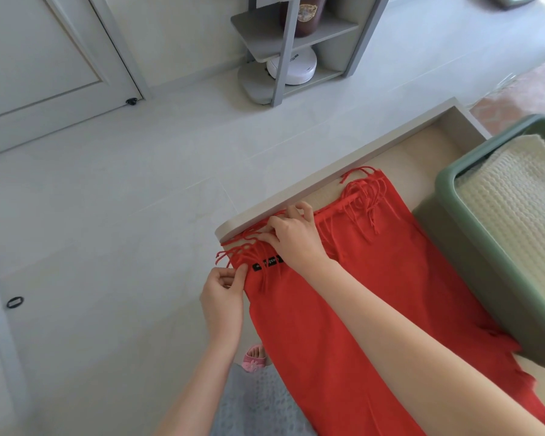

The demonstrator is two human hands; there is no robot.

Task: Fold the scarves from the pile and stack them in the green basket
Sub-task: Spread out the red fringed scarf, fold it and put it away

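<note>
Step in hand, by the look of it: squaring up the end of the red scarf (375,294), spread lengthwise over the beige table (400,158) and running off its near side.

Pinching the scarf's left corner, just beside the black label (266,263), between the thumb and curled fingers of the left hand (222,297). A little farther on, picking at the tassels (249,243) on the far edge with the bent fingers of the right hand (293,237).

Best done so: comb the tassels straight, level both corners, keep the edge taut, then fold.

Around, from close by outward:
- Pink slipper (255,360) on the floor.
- Green basket (447,234) to the right, touching the red cloth and holding a folded cream scarf (510,215). Mind that its base may trap the red edge.
- No pile in view.
- Well beyond, a grey shelf (283,42), a white robot vacuum (291,66) and a door (44,58).
</note>
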